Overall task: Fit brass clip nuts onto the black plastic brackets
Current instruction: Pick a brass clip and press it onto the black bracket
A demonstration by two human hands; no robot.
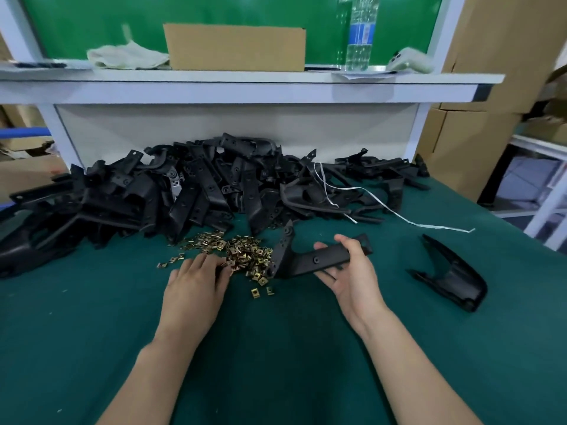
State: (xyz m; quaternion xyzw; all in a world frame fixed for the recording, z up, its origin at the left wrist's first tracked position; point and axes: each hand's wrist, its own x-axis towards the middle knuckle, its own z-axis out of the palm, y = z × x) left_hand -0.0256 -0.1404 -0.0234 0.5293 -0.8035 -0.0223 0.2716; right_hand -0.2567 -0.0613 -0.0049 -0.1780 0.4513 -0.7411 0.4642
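You held one black plastic bracket (310, 260) just right of the frame's centre, with your right grip (352, 277) grasping its long arm: palm turned up, fingers under it, thumb hooked over its upper edge. The bracket's short arm stood up toward the frame's top, and its bend hung at the right edge of the brass clip nuts (245, 256). The nuts lay in a loose heap on the green table (276, 348), with a few strays scattered to the left and below. Your left grip (196, 286) lay palm down at the heap's lower left edge, fingertips among the nuts; I could not tell whether it had pinched one or only touched them. Above the nuts, across the middle of the frame, a big pile of black brackets (184, 185) was stacked against the table's back panel. A thin white strap (399, 216) trailed out of the pile toward the right. A single curved black part (454, 277) lay alone at the right, well apart from your right grip. Along the top ran a white shelf (245, 87) carrying a cardboard box (234, 47), a crumpled pale cloth (125, 55) to its left and a clear water bottle (360, 35) to its right. Brown cartons (491, 56) stood stacked at the upper right of the frame.
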